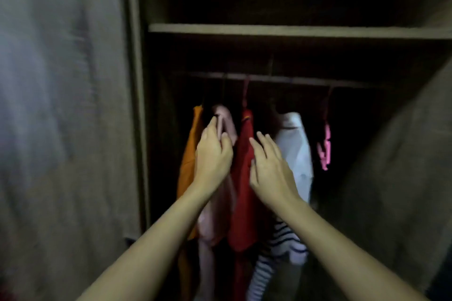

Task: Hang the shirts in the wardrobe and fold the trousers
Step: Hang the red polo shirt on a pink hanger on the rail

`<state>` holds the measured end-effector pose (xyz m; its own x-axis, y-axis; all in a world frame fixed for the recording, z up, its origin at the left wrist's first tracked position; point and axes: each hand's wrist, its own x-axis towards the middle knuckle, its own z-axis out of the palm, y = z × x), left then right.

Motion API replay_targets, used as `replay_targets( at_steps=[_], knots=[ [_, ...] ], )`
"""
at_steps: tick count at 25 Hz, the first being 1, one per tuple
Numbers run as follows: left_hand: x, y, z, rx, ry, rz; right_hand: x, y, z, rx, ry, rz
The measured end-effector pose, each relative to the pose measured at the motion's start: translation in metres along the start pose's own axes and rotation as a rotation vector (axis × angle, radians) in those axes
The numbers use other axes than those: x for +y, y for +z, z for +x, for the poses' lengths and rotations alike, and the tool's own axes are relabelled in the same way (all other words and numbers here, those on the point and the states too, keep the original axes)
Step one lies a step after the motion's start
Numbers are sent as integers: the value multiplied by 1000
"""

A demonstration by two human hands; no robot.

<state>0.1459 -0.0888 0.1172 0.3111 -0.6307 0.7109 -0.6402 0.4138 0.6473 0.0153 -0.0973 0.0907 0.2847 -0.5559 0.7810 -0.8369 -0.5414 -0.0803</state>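
Inside the dark wardrobe a rail (281,78) carries several hanging garments: an orange shirt (189,154), a pale pink shirt (228,120), a red shirt (244,190), a white shirt (297,149) and a striped garment (281,239) lower down. My left hand (212,154) grips the shoulder of the pink shirt near its top. My right hand (271,168) lies with fingers spread against the red shirt, between it and the white one. An empty pink hanger (325,146) hangs at the right of the rail.
A wooden shelf (293,30) runs above the rail. The wardrobe's left post (137,105) and a closed door panel (61,129) stand to the left; an angled panel (403,154) closes in on the right.
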Motion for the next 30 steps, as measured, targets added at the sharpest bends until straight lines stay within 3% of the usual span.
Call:
replay_targets(
  at_steps=[7,11,16,21,25,27,30],
  knots=[
    [-156,-233,-82,22,-160,457,-235,108,-39,-281,-192,340],
    [-234,-352,-136,-19,-388,627,-339,155,-72,-457,-251,456],
    [-305,-477,-204,42,-672,790,-439,214,-106,-704,-260,499],
    [-366,-521,-233,-175,-1074,992,-493,275,-111,-920,-108,441],
    [-388,-528,-229,-371,-1386,888,-520,310,-102,-1228,-10,246],
    [-390,-528,-231,-448,-1439,774,-524,318,-103,-1314,33,257],
    [-395,-528,-228,-259,-1275,659,-529,329,-112,-1123,223,494]
  ],
)
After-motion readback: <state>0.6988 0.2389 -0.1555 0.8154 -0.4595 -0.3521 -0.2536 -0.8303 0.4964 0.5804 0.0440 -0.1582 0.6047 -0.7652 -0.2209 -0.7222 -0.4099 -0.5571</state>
